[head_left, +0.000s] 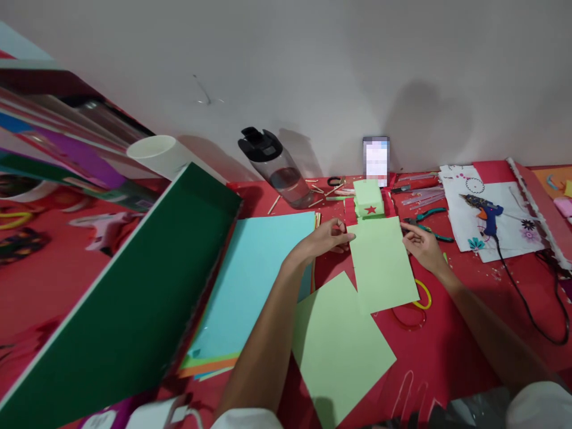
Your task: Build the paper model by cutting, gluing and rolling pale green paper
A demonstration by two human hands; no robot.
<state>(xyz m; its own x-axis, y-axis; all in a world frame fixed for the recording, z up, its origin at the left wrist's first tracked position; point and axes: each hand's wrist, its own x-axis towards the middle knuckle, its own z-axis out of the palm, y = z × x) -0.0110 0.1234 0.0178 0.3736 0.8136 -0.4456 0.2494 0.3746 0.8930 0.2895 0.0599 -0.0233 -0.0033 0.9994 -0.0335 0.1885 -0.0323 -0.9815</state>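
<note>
A light green sheet of paper (384,265) is held up between my hands, over the red tabletop. My left hand (325,239) pinches its upper left edge, thumb on top. On the other side, my right hand (420,243) is closed at the upper right edge, fingertips bent. Just beyond the sheet stands a small light green paper box (369,198) with a red star. Below lies a second light green sheet (344,345), partly overlapped by the held one. Scissors with yellow and red handles (422,295) are half hidden under the held sheet's right side.
Stacked coloured paper (268,262) lies left, beside a dark green panel (134,286). A water bottle (288,179) and phone (376,158) stand by the wall. Pliers (431,214) and a corded blue glue gun (489,217) lie right.
</note>
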